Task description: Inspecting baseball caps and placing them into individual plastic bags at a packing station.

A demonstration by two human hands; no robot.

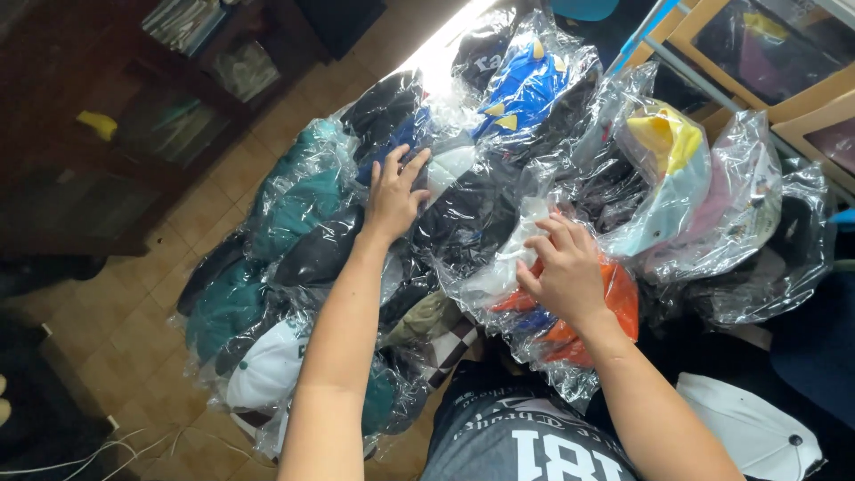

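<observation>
You are sorting bagged caps: your left hand (394, 194) lies spread on the black bagged cap (463, 214), your right hand (563, 272) presses the orange bagged cap (622, 298) with loose fingers. Next, a firm grip on slippery plastic seems needed.

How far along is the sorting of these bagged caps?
Done: many caps already sit in clear bags, like the teal ones and the blue one. In hand: the left hand rests on a dark bagged cap; the right hand presses an orange bagged cap. Left: one white cap lies unbagged.
</observation>
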